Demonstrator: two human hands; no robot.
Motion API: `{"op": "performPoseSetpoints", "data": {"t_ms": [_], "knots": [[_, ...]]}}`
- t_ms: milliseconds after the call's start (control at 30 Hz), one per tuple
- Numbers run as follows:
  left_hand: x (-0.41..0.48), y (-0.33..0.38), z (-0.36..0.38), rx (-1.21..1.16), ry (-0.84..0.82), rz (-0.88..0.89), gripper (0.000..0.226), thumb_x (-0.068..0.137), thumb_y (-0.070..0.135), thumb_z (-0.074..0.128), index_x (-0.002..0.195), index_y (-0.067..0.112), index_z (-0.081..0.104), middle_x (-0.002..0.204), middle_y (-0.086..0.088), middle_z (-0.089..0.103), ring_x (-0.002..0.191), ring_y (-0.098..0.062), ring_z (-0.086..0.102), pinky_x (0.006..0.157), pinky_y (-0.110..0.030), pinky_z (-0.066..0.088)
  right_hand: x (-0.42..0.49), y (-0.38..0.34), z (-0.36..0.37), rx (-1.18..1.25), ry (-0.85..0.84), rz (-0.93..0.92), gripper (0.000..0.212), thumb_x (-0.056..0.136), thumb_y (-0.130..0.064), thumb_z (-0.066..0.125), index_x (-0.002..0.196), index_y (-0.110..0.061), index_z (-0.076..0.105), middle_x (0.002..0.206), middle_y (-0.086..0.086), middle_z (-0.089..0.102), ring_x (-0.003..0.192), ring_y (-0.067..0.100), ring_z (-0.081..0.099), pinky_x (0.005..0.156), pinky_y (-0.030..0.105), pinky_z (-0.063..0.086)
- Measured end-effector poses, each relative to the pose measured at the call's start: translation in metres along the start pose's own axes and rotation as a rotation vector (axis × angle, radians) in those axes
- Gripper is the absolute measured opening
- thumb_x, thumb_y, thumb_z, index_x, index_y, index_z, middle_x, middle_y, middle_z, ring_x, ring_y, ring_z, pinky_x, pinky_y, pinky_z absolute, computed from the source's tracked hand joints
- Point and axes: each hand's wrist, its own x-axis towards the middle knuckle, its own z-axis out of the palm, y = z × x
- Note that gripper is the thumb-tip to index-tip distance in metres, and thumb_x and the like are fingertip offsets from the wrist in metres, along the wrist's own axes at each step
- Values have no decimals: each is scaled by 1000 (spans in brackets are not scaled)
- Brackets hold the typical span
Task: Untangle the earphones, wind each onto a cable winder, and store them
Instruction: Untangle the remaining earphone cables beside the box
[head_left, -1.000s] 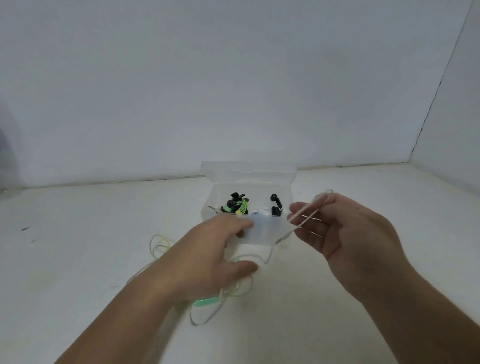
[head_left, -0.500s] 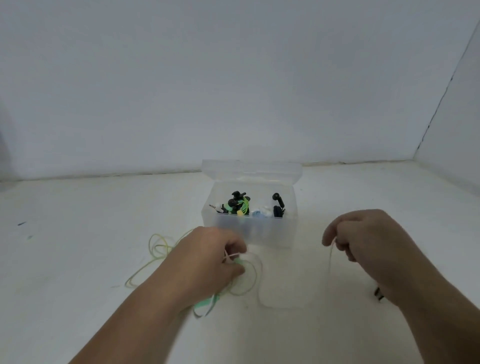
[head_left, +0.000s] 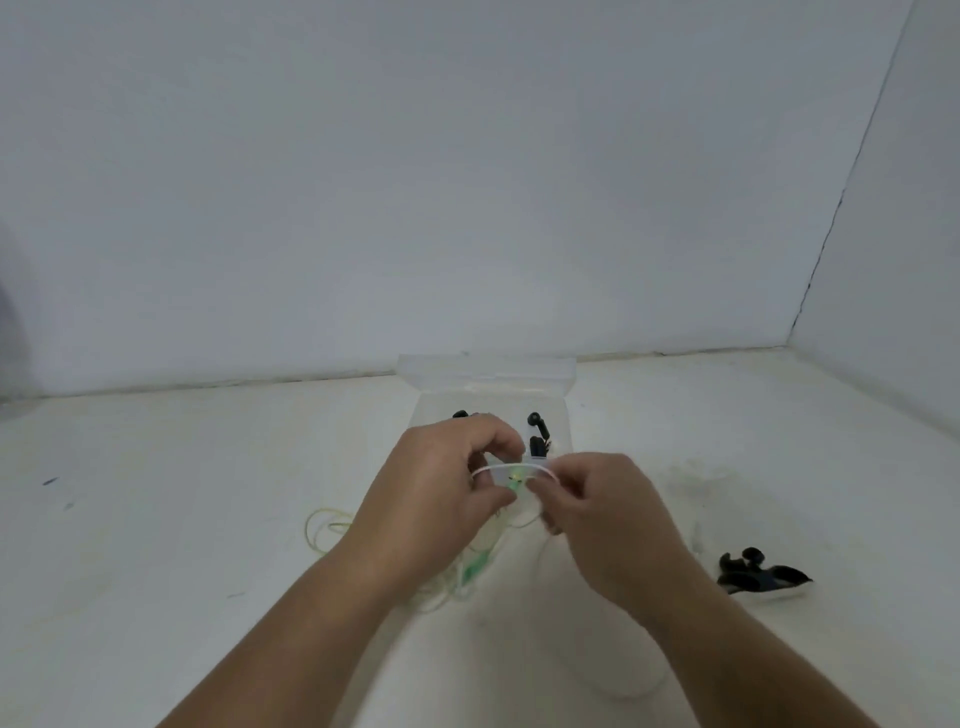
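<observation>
A white earphone cable (head_left: 511, 469) is being pinched taut between both hands, which are close together: the left hand (head_left: 441, 493) with thumb and fingers curled onto one end of the short span, the right hand (head_left: 608, 525) with fingertips closed on the other. Just behind them, black earphones (head_left: 537, 431) are being held in a clear plastic box (head_left: 488, 371), its lid standing open. A yellow-green earphone tangle (head_left: 327, 525) is lying under the left wrist on the white tabletop (head_left: 156, 519); a black earpiece cluster (head_left: 758, 571) is lying well right. The scene is being enclosed by pale walls (head_left: 467, 182).
</observation>
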Motion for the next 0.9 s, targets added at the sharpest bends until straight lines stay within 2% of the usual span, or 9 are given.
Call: {"op": "performPoseSetpoints", "data": {"t_ms": [100,267,433,500,567,633,733,800,900], "knots": [[13,-6,-7,35,-101,-23,36,69,17,88,90,37,67,84,26,67,66,-1,56,59,-12,43,10,-8,-18,113,135,89,25,94,-24,63,75,-13,76,49,-4,47,50,10,45,53,35,47],[5,-31,-7,27,-116,-82,17,71,24,87,69,30,71,59,17,58,52,-3,47,51,-16,34,9,4,-15,504,107,200,33,101,-26,51,85,-12,76,50,-2,34,44,14,35,56,33,48],[0,-42,-32,-220,-97,-172,13,72,23,87,67,30,77,57,9,62,50,-6,46,51,-22,35,14,22,-37,1193,57,372,46,104,-35,37,104,-6,72,56,4,45,45,17,43,61,35,53],[-1,-38,-41,-293,-82,-192,9,71,34,84,68,27,79,51,4,55,51,-9,43,50,-23,36,18,25,-47,1437,12,354,51,101,-36,35,104,-5,75,73,13,67,61,24,66,68,40,60],[-1,-40,-46,-307,-10,-220,25,74,47,71,67,24,78,58,-13,49,55,-12,43,55,-27,38,22,29,-52,1560,-107,273,58,99,-37,30,118,2,69,119,25,67,105,35,70,89,50,56],[0,-47,-51,-355,130,-329,34,82,48,66,64,20,74,61,-12,43,55,-14,44,61,-30,38,22,30,-57,1627,-28,247,59,101,-35,29,121,7,65,132,25,60,119,39,61,97,53,50],[4,-58,-55,-422,413,-538,43,88,44,70,59,13,65,54,-2,44,58,-21,40,65,-33,36,17,28,-66,1489,253,258,43,91,-29,44,90,-1,77,109,20,73,98,35,73,86,48,55],[4,-63,-59,-404,603,-622,48,82,38,78,54,11,49,42,7,38,48,-17,35,60,-30,32,13,29,-71,1409,330,287,40,100,-25,36,99,-4,70,104,16,75,95,29,74,85,43,57],[1,-74,-67,-58,666,-684,42,71,13,82,59,15,42,45,8,46,43,-14,50,54,-29,33,11,32,-74,1314,449,312,37,100,-18,34,103,-5,68,102,13,76,97,23,74,87,36,57]]}}
